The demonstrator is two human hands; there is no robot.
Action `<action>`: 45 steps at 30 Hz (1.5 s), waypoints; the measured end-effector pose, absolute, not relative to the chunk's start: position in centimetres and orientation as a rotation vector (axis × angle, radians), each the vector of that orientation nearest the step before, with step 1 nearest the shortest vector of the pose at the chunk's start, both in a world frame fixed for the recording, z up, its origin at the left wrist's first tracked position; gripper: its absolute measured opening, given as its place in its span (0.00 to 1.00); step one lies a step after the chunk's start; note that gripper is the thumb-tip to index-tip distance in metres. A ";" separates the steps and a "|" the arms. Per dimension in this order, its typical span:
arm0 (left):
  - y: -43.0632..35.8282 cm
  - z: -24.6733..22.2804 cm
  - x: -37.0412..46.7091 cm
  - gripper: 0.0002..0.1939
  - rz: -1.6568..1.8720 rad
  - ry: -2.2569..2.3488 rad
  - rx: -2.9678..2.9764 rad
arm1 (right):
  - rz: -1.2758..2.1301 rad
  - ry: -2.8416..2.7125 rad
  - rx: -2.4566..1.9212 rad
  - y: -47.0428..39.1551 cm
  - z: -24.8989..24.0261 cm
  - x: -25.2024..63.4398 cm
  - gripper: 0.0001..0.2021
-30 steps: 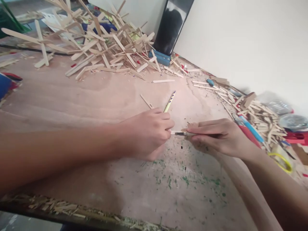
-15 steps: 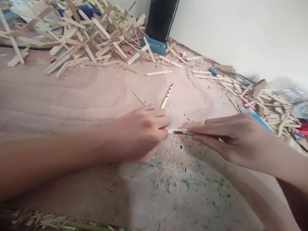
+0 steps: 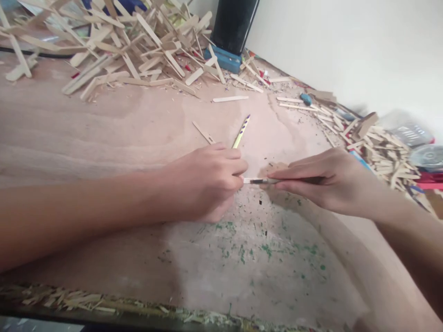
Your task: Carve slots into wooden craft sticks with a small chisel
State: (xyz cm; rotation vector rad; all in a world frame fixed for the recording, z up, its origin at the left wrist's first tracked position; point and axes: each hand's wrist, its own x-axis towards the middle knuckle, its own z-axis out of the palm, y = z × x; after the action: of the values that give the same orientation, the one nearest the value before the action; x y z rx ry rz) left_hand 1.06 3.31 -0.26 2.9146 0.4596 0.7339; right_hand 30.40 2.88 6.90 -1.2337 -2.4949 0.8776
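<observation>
My left hand (image 3: 214,182) is closed on a pale wooden stick (image 3: 247,180), whose end shows at the fingertips. My right hand (image 3: 332,182) pinches a thin craft knife (image 3: 272,181); its dark tip meets the stick beside my left fingers. Just beyond my left hand lie a yellow pencil with purple dots (image 3: 242,131) and a thin wooden piece with a notch (image 3: 203,132). Most of the held stick is hidden by my left fingers.
A large heap of wooden sticks (image 3: 138,50) lies at the back left, beside a black object on a blue base (image 3: 223,58). More sticks (image 3: 384,154) and clear plastic containers (image 3: 429,156) are at the right. Shavings (image 3: 62,297) line the table's front edge.
The view has tilted down slightly, so the table's front edge shows more. My right hand sits a little more to the left, with the knife still at the stick.
</observation>
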 end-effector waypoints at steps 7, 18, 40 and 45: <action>3.2 0.0 1.3 0.15 0.708 0.486 2.942 | 0.951 -2.294 -1.321 -0.2 3.6 31.8 0.12; 3.2 0.3 1.2 0.14 0.709 0.498 2.891 | 1.237 -2.018 -1.490 1.3 5.3 31.9 0.15; 3.6 0.0 1.2 0.13 0.772 0.730 2.876 | 1.069 -1.424 -1.319 2.4 6.1 25.7 0.10; 3.4 -0.3 1.2 0.12 0.772 0.761 2.856 | 0.734 -1.547 -1.329 2.2 5.8 25.7 0.18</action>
State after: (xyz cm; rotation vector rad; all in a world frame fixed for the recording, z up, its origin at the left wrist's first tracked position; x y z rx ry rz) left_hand 1.23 3.38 -0.34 2.8561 0.7609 0.7723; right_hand 25.72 2.16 5.76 -1.3290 -1.5465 0.7339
